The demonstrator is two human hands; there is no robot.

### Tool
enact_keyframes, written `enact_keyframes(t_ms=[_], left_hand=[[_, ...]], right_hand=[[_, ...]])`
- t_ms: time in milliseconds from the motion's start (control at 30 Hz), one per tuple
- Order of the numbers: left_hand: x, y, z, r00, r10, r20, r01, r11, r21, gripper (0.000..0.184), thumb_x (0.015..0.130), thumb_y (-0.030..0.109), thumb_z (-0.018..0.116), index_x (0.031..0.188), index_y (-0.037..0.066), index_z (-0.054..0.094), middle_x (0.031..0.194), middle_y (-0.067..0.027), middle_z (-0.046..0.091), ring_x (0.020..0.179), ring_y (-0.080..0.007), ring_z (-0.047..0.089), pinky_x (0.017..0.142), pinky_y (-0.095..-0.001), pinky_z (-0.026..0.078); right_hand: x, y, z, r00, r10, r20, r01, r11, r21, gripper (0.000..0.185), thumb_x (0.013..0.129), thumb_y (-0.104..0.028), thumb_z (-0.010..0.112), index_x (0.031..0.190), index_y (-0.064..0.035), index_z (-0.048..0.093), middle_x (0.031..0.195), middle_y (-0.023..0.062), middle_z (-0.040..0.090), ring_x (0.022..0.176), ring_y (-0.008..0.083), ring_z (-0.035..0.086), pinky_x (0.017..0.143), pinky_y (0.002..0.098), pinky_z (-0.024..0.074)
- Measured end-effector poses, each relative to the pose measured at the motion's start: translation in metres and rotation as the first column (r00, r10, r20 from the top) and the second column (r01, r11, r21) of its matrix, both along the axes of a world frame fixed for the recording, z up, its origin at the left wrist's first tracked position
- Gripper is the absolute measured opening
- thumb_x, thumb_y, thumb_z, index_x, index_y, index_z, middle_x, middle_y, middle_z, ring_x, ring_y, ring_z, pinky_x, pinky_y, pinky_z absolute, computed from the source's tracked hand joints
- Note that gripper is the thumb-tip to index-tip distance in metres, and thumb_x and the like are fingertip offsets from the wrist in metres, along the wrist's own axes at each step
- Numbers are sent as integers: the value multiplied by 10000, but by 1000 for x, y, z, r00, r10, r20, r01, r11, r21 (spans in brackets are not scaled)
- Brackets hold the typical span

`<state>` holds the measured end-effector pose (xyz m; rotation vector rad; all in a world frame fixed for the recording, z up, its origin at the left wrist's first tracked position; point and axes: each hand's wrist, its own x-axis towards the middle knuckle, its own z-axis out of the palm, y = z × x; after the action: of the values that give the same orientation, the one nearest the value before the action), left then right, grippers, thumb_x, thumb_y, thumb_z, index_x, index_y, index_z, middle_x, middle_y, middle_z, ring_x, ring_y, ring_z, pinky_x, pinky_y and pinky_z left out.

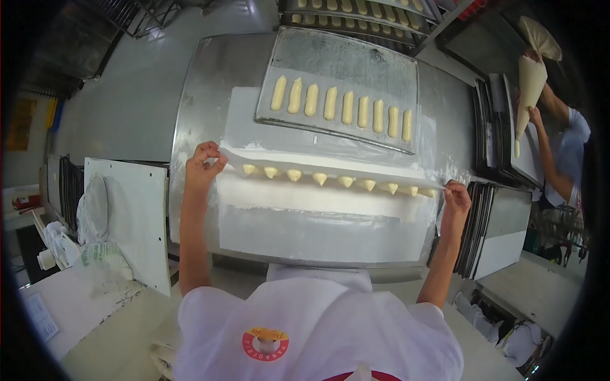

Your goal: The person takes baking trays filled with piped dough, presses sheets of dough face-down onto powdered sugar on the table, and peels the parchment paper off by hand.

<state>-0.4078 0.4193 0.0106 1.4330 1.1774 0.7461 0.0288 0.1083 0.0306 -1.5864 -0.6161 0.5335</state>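
Note:
My left hand [204,162] pinches one end of a long strip of baking paper [343,170]. At the other end, my right hand [456,195] has its fingers closed on a corner. The paper is raised and tilted between them, and a row of piped dough pieces [319,179] pokes out along its lower edge; the rest of each piece is hidden behind the paper. Beneath lies a band of white powder [305,198] on the metal table [203,82]. Just beyond the paper, a baking tray [343,57] carries a row of piped dough fingers [347,106].
Racked trays [356,19] of piped dough stand past the table. At the right, another person's hands hold a filled piping bag [531,82] near stacked trays [492,127]. More upright trays [473,228] stand close to my right arm. A white board [127,209] is at the left.

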Motion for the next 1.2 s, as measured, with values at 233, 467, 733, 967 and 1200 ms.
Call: enact_keyframes(t_ms=[233, 467, 733, 967, 1200], left_hand=[[-45, -55, -64, 988, -54, -145, 105, 922, 372, 113, 809, 136, 726, 838, 58, 649, 911, 11, 552, 791, -64, 477, 643, -216, 367], [-20, -95, -60, 929, 292, -226, -331, 931, -156, 178, 866, 198, 673, 929, 32, 654, 777, -48, 642, 686, -95, 555, 645, -235, 431], [-20, -81, -71, 907, 230, -354, -192, 971, 140, 222, 827, 215, 714, 865, 1, 669, 730, -74, 672, 644, -124, 604, 619, -244, 459], [-6, -62, -65, 908, 157, -389, -136, 987, 81, 218, 804, 183, 733, 841, -21, 669, 716, -67, 671, 627, -120, 597, 606, -251, 461], [-8, -57, -67, 863, 158, -479, -75, 979, 187, 233, 800, 190, 739, 847, -26, 664, 681, -73, 655, 607, -93, 561, 576, -249, 439]], right_hand=[[-63, -46, -55, 996, 10, 88, 13, 966, -257, 56, 806, -86, 672, 838, -54, 639, 992, 33, 540, 961, 153, 475, 886, 293, 341], [-88, -46, -91, 944, -310, -117, 254, 903, -347, 231, 874, -126, 626, 1088, -74, 555, 864, -6, 560, 785, 93, 480, 772, 237, 373], [-72, -36, -84, 944, -321, -74, 271, 885, -380, 305, 816, -28, 671, 1111, -4, 596, 733, -32, 565, 689, 48, 487, 681, 199, 373], [-53, -30, -91, 984, -178, -13, 145, 841, -522, 283, 764, -50, 714, 1037, -8, 657, 721, 2, 605, 677, 75, 519, 606, 229, 394], [-56, -31, -77, 962, -224, -156, 143, 900, -411, 179, 820, -91, 674, 965, 14, 670, 740, -28, 585, 723, 58, 519, 701, 210, 391]])
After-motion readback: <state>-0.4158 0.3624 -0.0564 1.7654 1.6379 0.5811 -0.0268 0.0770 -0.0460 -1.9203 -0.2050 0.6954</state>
